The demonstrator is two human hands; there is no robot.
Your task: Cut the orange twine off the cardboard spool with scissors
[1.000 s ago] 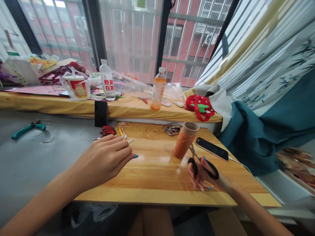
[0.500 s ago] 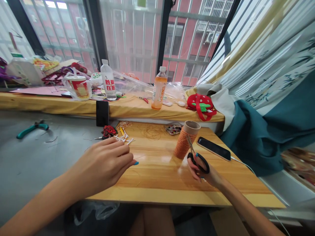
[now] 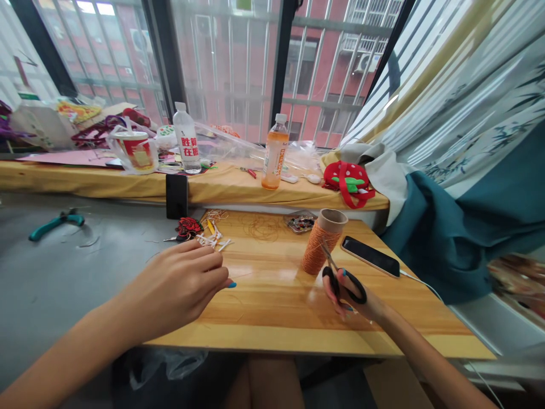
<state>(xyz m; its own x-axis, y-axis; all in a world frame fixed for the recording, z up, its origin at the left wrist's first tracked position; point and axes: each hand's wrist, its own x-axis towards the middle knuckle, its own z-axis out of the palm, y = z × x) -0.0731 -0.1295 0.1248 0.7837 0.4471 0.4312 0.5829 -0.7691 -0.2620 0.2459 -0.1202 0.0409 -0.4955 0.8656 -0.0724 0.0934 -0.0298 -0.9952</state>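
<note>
My right hand (image 3: 355, 298) grips black-handled scissors (image 3: 340, 277), fingers through the loops, blades pointing up toward the orange thread spool (image 3: 319, 244) standing just behind. My left hand (image 3: 181, 284) hovers over the left part of the wooden table (image 3: 272, 318), fingers curled together as in a pinch. A very thin orange thread seems to run from it across the table, but I cannot make it out for sure. Small cut pieces and a red bundle (image 3: 188, 227) lie just beyond the left hand.
A black phone (image 3: 369, 257) with a white cable lies right of the spool. A small tray of bits (image 3: 299, 222) and loose thread (image 3: 263, 228) sit at the back. On the yellow ledge stand two bottles (image 3: 275, 152), a cup (image 3: 135, 150) and a strawberry pouch (image 3: 349, 180). Green pliers (image 3: 55, 221) lie left.
My right hand with the scissors has drawn slightly closer to the spool and turned. My left hand has stayed nearly in place.
</note>
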